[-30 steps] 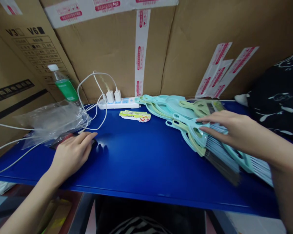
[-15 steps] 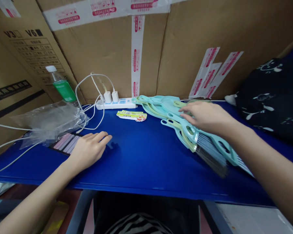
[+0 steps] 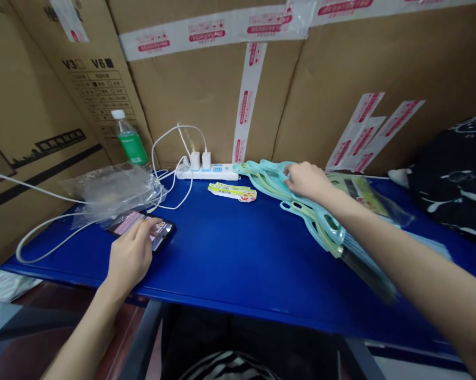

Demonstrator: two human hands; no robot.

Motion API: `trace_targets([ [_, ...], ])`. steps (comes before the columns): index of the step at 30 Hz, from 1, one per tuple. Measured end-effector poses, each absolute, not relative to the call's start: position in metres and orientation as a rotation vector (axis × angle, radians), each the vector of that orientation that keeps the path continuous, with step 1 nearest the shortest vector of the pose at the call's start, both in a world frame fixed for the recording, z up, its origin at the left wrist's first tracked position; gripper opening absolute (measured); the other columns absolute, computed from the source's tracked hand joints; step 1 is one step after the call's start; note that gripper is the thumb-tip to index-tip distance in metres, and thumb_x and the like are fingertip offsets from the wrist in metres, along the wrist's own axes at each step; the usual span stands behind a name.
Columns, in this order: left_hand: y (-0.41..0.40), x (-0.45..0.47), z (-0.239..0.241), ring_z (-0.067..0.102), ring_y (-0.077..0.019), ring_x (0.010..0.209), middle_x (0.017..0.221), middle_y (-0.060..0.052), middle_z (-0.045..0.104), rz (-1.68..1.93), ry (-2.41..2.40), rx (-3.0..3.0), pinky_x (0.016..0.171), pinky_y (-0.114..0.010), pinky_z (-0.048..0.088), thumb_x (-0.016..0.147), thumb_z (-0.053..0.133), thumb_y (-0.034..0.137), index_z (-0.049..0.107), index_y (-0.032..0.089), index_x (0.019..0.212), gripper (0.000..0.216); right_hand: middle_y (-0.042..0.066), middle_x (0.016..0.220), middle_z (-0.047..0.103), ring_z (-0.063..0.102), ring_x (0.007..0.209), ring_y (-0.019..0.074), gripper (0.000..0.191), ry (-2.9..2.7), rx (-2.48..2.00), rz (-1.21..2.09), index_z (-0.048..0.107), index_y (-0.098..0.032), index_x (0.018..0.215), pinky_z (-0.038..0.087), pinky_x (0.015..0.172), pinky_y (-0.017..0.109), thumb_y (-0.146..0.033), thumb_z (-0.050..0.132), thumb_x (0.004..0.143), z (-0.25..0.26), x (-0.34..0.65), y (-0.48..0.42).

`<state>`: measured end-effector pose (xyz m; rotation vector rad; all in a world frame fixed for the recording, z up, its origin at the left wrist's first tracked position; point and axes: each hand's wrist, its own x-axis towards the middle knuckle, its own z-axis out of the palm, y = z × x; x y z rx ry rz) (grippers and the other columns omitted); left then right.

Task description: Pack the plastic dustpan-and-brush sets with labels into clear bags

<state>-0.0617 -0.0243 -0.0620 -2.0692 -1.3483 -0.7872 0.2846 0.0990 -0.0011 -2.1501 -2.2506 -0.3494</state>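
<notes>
My left hand rests on a phone with a lit screen on the blue table; its fingers lie curled over the screen and hold nothing. My right hand reaches to the back of the table and closes on the pale green and teal dustpans stacked there. Several small brushes with teal and green handles lie fanned out under my right forearm, bristles pointing toward the front right.
A white power strip with two chargers and cables sits against the cardboard boxes. A green-labelled bottle stands behind a clear plastic bag. Printed labels lie mid-table. Black patterned fabric is at the right.
My left hand has moved back onto the phone. My right hand has moved from the brushes farther back onto the dustpans. The view has shifted left.
</notes>
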Motion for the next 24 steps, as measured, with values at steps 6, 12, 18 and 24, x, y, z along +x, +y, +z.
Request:
trace_targets([
  [6, -0.026, -0.068, -0.069, 0.069, -0.0152, 0.067, 0.078, -0.001, 0.070, -0.828, -1.401, -1.915, 0.057, -0.022, 0.046, 0.088, 0.034, 0.007, 0.055, 0.017, 0.107, 0.030, 0.013, 0.092, 0.073, 0.068, 0.092, 0.0311, 0.033, -2.290, -1.915, -0.355, 0.065, -0.014, 0.110, 0.049, 0.070, 0.036, -0.013, 0.047, 0.083, 0.009, 0.260, 0.088],
  [12, -0.024, -0.067, -0.070, 0.069, -0.0162, 0.065, 0.079, -0.002, 0.072, -0.799, -1.404, -1.857, 0.057, -0.023, 0.047, 0.089, 0.034, 0.008, 0.056, 0.016, 0.107, 0.029, 0.012, 0.100, 0.071, 0.067, 0.083, 0.0247, 0.027, -2.439, -1.442, -0.315, 0.063, -0.016, 0.107, 0.045, 0.067, 0.032, -0.014, 0.047, 0.086, 0.004, 0.235, 0.051],
  [18, -0.027, -0.064, -0.067, 0.070, -0.0189, 0.069, 0.083, -0.005, 0.073, -0.721, -1.489, -1.812, 0.053, -0.025, 0.043, 0.089, 0.036, 0.008, 0.057, 0.016, 0.107, 0.029, 0.006, 0.077, 0.067, 0.062, 0.067, 0.0191, 0.015, -2.665, -1.063, -0.335, 0.062, -0.016, 0.085, 0.039, 0.059, 0.028, -0.006, 0.051, 0.084, -0.024, 0.230, -0.005],
  [24, -0.026, -0.064, -0.068, 0.069, -0.0191, 0.065, 0.083, -0.005, 0.075, -0.693, -1.603, -1.767, 0.052, -0.026, 0.041, 0.088, 0.038, 0.011, 0.059, 0.017, 0.107, 0.029, 0.002, 0.068, 0.062, 0.058, 0.057, 0.0181, 0.021, -2.701, -0.963, -0.304, 0.061, -0.017, 0.078, 0.040, 0.053, 0.030, 0.002, 0.052, 0.076, -0.053, 0.241, -0.039],
])
